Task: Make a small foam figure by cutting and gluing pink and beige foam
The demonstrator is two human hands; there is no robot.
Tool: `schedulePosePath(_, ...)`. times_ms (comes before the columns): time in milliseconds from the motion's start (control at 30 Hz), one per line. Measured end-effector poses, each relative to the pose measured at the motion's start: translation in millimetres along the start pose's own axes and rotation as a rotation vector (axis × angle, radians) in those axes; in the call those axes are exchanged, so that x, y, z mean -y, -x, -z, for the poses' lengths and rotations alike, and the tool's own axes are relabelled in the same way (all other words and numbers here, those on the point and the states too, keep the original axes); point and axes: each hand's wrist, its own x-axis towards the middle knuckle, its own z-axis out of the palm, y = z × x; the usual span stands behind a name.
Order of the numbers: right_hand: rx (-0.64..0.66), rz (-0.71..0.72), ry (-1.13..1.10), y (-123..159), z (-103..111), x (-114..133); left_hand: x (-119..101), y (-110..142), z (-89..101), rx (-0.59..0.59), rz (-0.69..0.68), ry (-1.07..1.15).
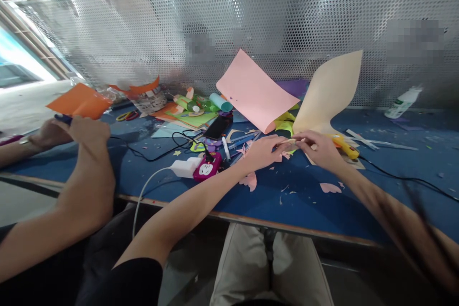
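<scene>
My left hand point(264, 151) and my right hand point(317, 148) meet above the blue table, fingertips pinched on a small pale piece point(292, 141), too small to make out. Just right of my right hand lies a yellow glue gun point(344, 147), its cord running off to the right. A cream sheet point(328, 88) stands curled up behind my right hand. Behind my left hand, a pink sheet point(255, 91) leans towards the perforated metal panel. Pink paper scraps point(250, 180) are strewn under and beside my left forearm.
A magenta power socket point(208, 166) with a white plug point(184, 167) sits left of my left forearm. Farther back are a phone point(217, 127) and scissors point(127, 115). A co-worker's hands point(84, 130) hold an orange sheet point(81, 101). A white bottle point(403, 103) stands tilted at right.
</scene>
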Motion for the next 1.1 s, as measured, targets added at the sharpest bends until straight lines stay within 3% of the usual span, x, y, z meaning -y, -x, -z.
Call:
schedulePosePath(100,0.054,0.047,0.043,1,1,3,1,1,-1.3,0.020,-0.001,-0.015)
schedulePosePath(400,-0.015,-0.010,0.089,4,6,4,1,2,-2.8,0.042,0.016,-0.044)
schedulePosePath(600,-0.184,-0.018,-0.013,6,8,16,4,0,-3.7,0.042,-0.013,-0.061)
schedulePosePath(867,-0.006,0.074,0.054,5,6,11,3,0,-1.4,0.109,-0.015,-0.038)
schedulePosePath(967,-0.054,0.085,0.054,5,4,12,3,1,-1.1,0.125,0.028,-0.030)
schedulePosePath(1100,-0.177,-0.011,-0.127,4,-1,17,1,1,-0.8,0.021,-0.020,0.005)
